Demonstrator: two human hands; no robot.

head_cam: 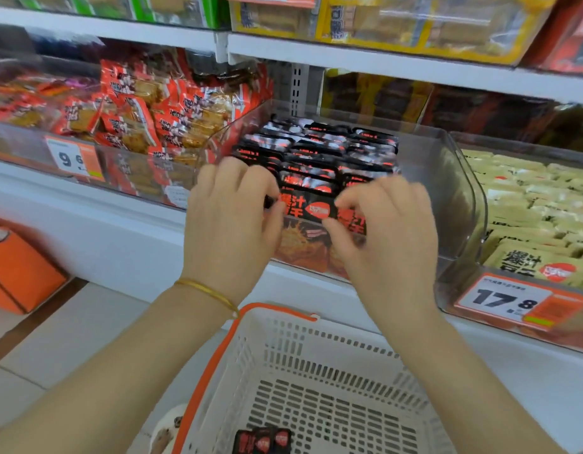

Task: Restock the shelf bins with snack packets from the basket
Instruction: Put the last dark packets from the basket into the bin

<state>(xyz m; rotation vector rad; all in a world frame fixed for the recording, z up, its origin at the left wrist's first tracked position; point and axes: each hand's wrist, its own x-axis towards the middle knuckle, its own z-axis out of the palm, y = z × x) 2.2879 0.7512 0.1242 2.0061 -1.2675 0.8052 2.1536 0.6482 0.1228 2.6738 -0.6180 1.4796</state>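
White basket at bottom centre, few loose packets inside, left hand and right hand close together, each pinching front packets of clear bin at centre

The person is wearing a thin gold-coloured bracelet around the wrist just behind the left hand. The forearms behind it and behind the right hand are showing bare to the picture's edge.

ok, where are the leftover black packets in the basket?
Head view, bottom centre: the black packets lie on the floor of the white basket, near its left wall, below the left hand and right hand pinching the front packet at the clear bin.
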